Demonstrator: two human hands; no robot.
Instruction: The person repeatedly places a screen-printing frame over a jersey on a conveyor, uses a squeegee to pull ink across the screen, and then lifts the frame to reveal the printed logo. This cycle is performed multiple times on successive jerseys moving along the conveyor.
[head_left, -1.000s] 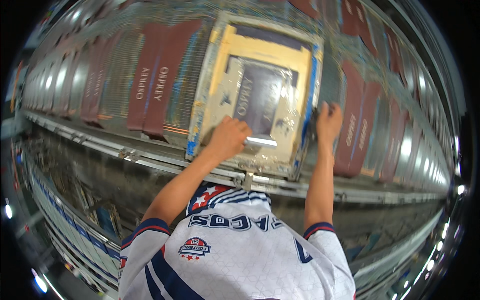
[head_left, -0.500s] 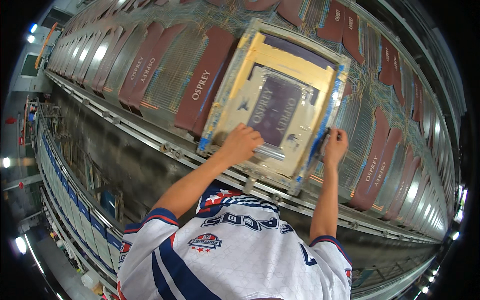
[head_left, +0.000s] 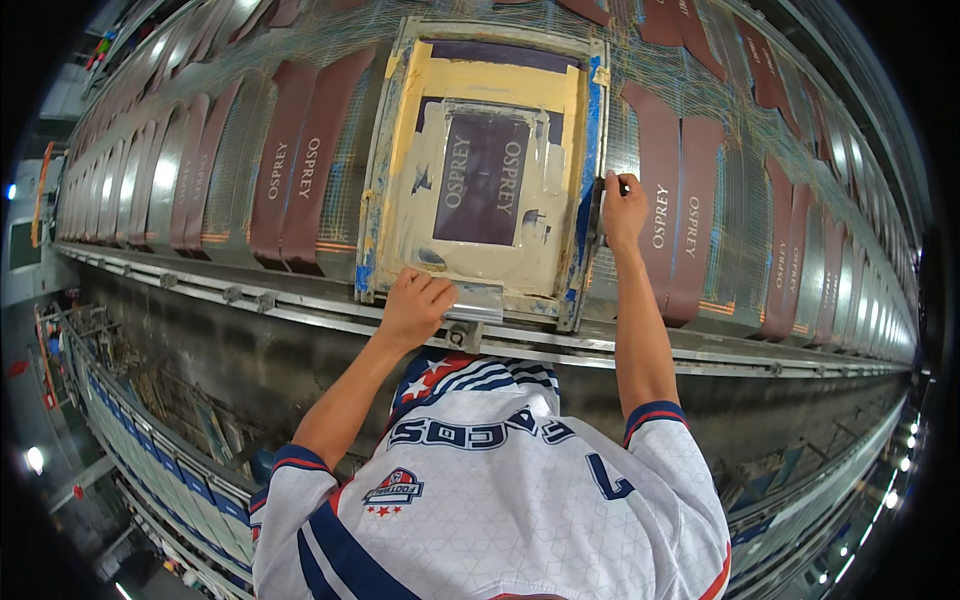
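Note:
A screen-printing frame (head_left: 500, 33) lies on the long table in front of me. Yellow tape borders its mesh, and a purple printing area (head_left: 482, 190) shows in the middle amid cream smears. My left hand (head_left: 415, 308) is closed round one end of a metal-edged squeegee (head_left: 478, 303) at the frame's near edge. Its fingers hide the squeegee's left end. At the frame's right side, my right hand (head_left: 624, 210) is closed, fingers bent, against a dark handle-like piece (head_left: 599, 192) there. How far the fingers wrap round that piece is hard to make out.
Pairs of maroon cut pieces (head_left: 675, 215) lie in rows along the table, to both sides of the frame. Coloured guide lines (head_left: 225, 200) cross the tabletop. A metal rail (head_left: 640, 350) runs along the near edge. Behind me stands a rack with blue-and-white panels (head_left: 190, 480).
My left hand has brought the squeegee from over the mesh to the frame's near edge. The view has turned, and the frame no longer covers part of the maroon pair at its left.

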